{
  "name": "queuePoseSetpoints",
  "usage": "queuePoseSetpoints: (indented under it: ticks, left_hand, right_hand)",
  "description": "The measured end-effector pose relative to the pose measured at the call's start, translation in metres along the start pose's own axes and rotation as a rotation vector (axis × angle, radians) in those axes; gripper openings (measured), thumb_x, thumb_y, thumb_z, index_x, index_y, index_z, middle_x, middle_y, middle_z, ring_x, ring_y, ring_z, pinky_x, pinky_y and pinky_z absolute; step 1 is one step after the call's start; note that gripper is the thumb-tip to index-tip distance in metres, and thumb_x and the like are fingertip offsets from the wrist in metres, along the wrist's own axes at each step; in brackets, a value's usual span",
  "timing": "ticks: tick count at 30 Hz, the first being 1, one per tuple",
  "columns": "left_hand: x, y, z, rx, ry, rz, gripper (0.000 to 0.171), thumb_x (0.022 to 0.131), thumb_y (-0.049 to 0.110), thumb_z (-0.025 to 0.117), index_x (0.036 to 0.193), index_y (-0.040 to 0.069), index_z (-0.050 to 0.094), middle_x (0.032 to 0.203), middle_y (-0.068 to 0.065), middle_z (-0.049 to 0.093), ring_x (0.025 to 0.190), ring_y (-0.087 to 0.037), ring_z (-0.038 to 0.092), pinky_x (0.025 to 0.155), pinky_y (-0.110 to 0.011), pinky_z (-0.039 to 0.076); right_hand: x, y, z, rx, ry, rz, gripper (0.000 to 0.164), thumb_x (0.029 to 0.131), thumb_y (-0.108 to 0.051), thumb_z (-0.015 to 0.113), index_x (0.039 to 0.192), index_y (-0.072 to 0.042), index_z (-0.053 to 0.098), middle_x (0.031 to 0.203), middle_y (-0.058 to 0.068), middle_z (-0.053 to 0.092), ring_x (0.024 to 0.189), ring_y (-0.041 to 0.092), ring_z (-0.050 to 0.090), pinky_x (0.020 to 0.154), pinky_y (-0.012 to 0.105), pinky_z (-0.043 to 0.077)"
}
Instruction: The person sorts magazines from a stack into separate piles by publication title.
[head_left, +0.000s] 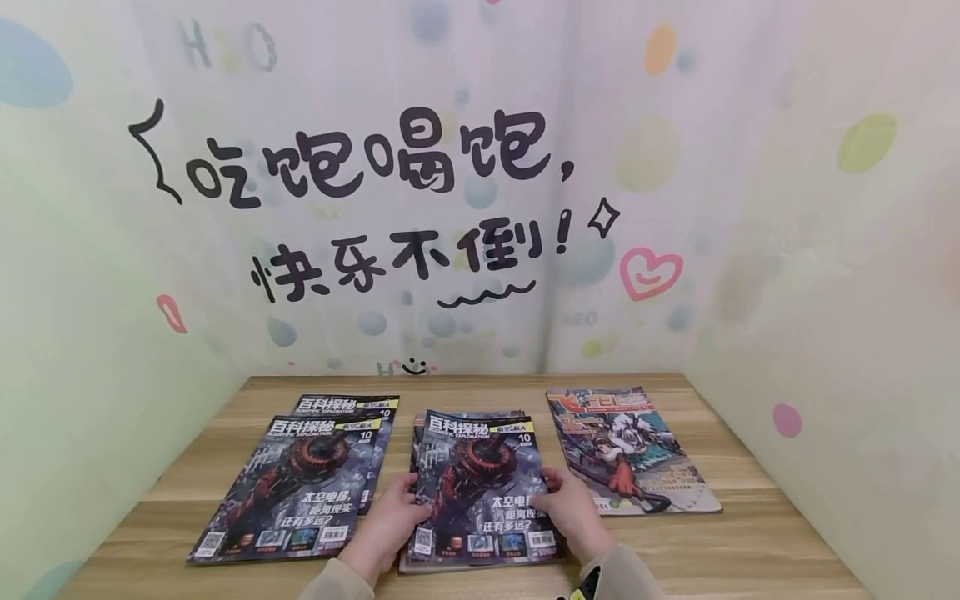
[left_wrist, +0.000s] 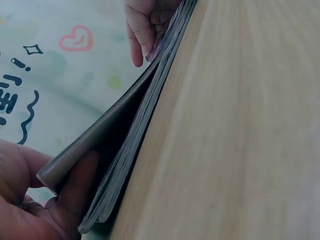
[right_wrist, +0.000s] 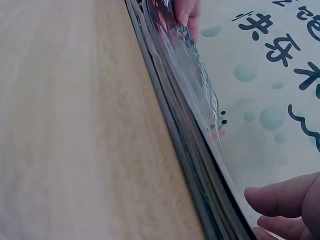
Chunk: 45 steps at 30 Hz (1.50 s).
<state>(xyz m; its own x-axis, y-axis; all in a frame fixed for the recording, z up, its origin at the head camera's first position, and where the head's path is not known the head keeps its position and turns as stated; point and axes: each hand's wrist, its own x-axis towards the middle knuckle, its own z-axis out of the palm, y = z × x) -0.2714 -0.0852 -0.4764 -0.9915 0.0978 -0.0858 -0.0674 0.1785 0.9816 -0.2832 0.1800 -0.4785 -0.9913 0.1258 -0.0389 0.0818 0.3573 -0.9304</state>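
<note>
In the head view, a Scientific Exploration magazine [head_left: 480,492] lies on a small stack at the table's middle. My left hand [head_left: 390,521] pinches its left edge; in the left wrist view, a finger [left_wrist: 80,185] is under the raised magazine [left_wrist: 95,140], and a dark gap parts it from the magazines below. My right hand [head_left: 577,512] is at the right edge, thumb over the cover. In the right wrist view, the right thumb [right_wrist: 280,195] and fingers are loosely bent beside the stack's edge [right_wrist: 185,135], not visibly gripping it.
Two overlapping copies of the same magazine [head_left: 292,483] lie on the left of the wooden table [head_left: 720,558]. A different comic-style magazine [head_left: 630,450] lies on the right. Printed curtain walls [head_left: 480,333] stand around the back and sides.
</note>
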Motion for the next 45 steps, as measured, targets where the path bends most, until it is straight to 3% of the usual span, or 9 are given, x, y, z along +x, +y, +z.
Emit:
queuePoseSetpoints:
  ticks: [9, 14, 28, 36, 41, 45]
  left_hand:
    - [0.001, -0.008, -0.004, -0.229, -0.046, -0.009, 0.061, 0.091, -0.005, 0.047, 0.142, -0.013, 0.015, 0.127, -0.037, 0.046, 0.092, -0.022, 0.063, 0.082, -0.038, 0.053]
    - [0.000, -0.008, -0.003, -0.299, -0.022, -0.036, 0.062, 0.091, -0.005, 0.046, 0.143, -0.011, 0.014, 0.130, -0.038, 0.043, 0.092, -0.021, 0.063, 0.080, -0.036, 0.054]
    - [0.002, -0.013, -0.004, -0.355, -0.002, -0.039, 0.062, 0.091, -0.006, 0.045, 0.144, -0.012, 0.013, 0.130, -0.036, 0.045, 0.089, -0.017, 0.063, 0.077, -0.031, 0.053]
    - [0.002, -0.011, -0.004, -0.359, -0.001, -0.055, 0.062, 0.092, -0.005, 0.045, 0.144, -0.013, 0.012, 0.127, -0.033, 0.048, 0.089, -0.017, 0.063, 0.078, -0.033, 0.054]
    - [0.002, -0.006, -0.004, -0.324, -0.011, -0.080, 0.063, 0.094, 0.000, 0.046, 0.145, -0.012, 0.011, 0.134, -0.036, 0.041, 0.096, -0.020, 0.063, 0.085, -0.037, 0.053]
    - [0.001, -0.003, -0.005, -0.260, -0.008, -0.071, 0.063, 0.094, 0.002, 0.048, 0.144, -0.012, 0.014, 0.129, -0.033, 0.045, 0.095, -0.021, 0.062, 0.085, -0.037, 0.052]
  right_hand:
    - [0.001, 0.000, 0.000, 0.011, -0.007, -0.003, 0.056, 0.078, -0.001, 0.071, 0.128, 0.012, 0.051, 0.106, 0.018, 0.060, 0.096, 0.028, 0.056, 0.084, 0.044, 0.048]
    - [0.001, -0.001, -0.001, 0.017, 0.000, -0.004, 0.057, 0.079, -0.005, 0.072, 0.128, 0.013, 0.050, 0.109, 0.020, 0.060, 0.101, 0.031, 0.055, 0.089, 0.047, 0.045]
    - [0.005, 0.000, -0.002, 0.048, 0.009, 0.003, 0.059, 0.080, -0.007, 0.074, 0.130, 0.013, 0.049, 0.108, 0.019, 0.060, 0.101, 0.030, 0.055, 0.088, 0.045, 0.046]
    - [0.005, -0.002, -0.002, 0.119, 0.005, 0.020, 0.060, 0.080, -0.005, 0.073, 0.131, 0.013, 0.047, 0.112, 0.021, 0.058, 0.105, 0.032, 0.054, 0.090, 0.045, 0.046]
    - [0.006, 0.001, -0.002, 0.151, 0.007, 0.045, 0.059, 0.080, -0.004, 0.075, 0.130, 0.014, 0.048, 0.108, 0.020, 0.058, 0.100, 0.030, 0.054, 0.086, 0.040, 0.048]
    - [0.007, 0.003, -0.002, 0.171, 0.001, 0.065, 0.058, 0.080, -0.004, 0.074, 0.130, 0.012, 0.049, 0.107, 0.019, 0.058, 0.099, 0.028, 0.054, 0.085, 0.039, 0.048]
